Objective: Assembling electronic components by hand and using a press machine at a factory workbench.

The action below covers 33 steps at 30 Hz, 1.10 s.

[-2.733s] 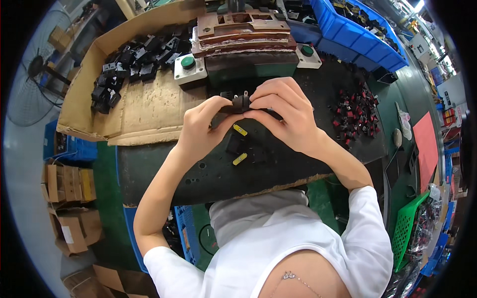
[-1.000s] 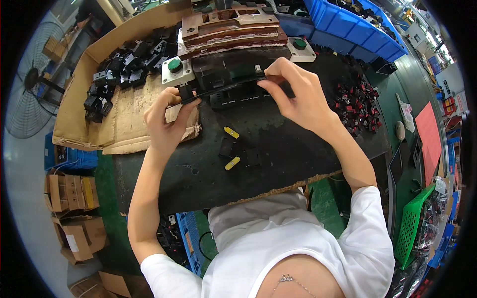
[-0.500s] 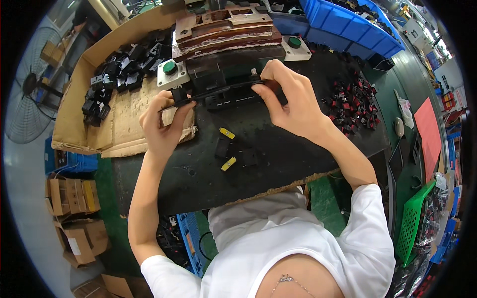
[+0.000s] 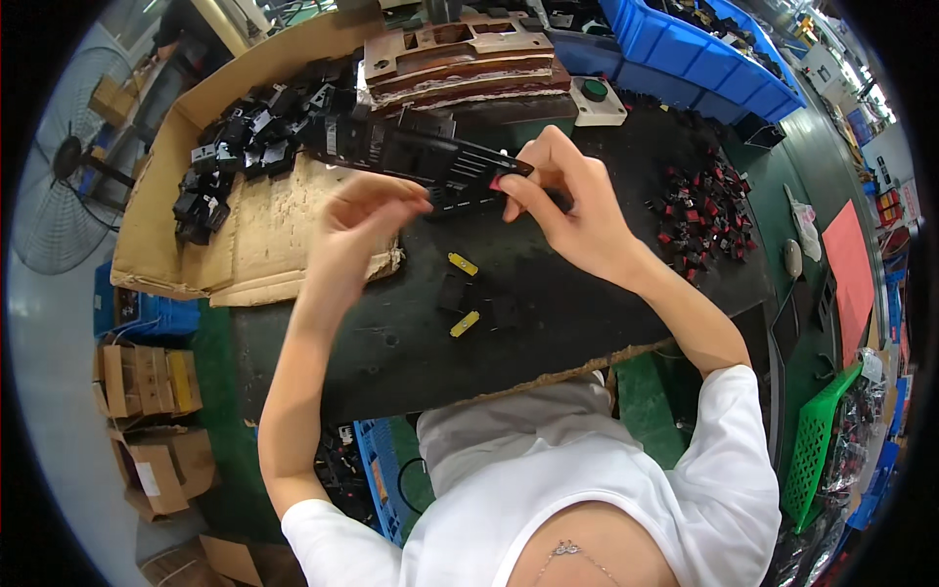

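Observation:
A long black plastic panel (image 4: 396,152) with slots and pale printed marks is tilted in front of me, its right end pinched by my right hand (image 4: 572,201). Something small and red (image 4: 497,183) shows beside the right thumb, at that end of the panel. My left hand (image 4: 362,225) is slightly blurred, fingers curled and tips together just below the panel's lower edge. Whatever those fingertips hold, if anything, is hidden. On the dark worktop (image 4: 391,362) below lie one yellow piece (image 4: 463,264) and another yellow piece (image 4: 465,324), with dark parts between them.
Black plastic parts (image 4: 259,127) fill part of an open cardboard box (image 4: 147,235) at left. A brown layered fixture (image 4: 460,68) stands behind the panel, with a green push button (image 4: 594,90) beside it. Red-and-black small parts (image 4: 699,215) are heaped at right, below a blue bin (image 4: 704,59).
The panel has turned from edge-on to show its slotted face, and its left end has risen. My left hand has left that end and moved right. My right hand keeps its hold.

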Motion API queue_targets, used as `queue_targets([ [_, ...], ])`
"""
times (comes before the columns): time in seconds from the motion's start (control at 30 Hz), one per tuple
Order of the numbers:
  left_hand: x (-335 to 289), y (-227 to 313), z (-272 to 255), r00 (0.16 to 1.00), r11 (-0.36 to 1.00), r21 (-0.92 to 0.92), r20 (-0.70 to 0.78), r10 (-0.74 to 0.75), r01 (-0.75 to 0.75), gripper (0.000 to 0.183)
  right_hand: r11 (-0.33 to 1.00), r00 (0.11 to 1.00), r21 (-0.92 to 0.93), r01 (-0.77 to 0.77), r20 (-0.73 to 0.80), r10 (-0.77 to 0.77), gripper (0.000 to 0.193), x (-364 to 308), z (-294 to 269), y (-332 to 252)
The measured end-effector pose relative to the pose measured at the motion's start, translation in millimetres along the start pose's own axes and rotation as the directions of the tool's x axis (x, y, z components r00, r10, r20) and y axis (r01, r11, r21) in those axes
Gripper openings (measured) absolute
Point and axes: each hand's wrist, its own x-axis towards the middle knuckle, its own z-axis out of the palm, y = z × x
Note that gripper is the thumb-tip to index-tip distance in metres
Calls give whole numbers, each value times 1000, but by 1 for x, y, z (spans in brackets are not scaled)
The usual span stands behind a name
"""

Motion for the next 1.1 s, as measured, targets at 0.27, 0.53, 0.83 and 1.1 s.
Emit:
queue_targets([
  [0.27,-9,-12,24,986,988,-13,72,-151,153,17,823,960,494,-279,137,243,15,-3,15,0],
  [0.53,-14,-13,33,997,997,72,60,-39,35,13,923,950,261,-281,210,230,9,2,4,1],
  [0.83,-16,-20,38,970,901,368,15,241,-230,14,992,986,50,-114,127,107,15,2,3,-4],
  [1.1,-21,-22,35,934,792,517,45,354,-325,18,997,994,-77,16,109,-7,17,1,4,-12],
])
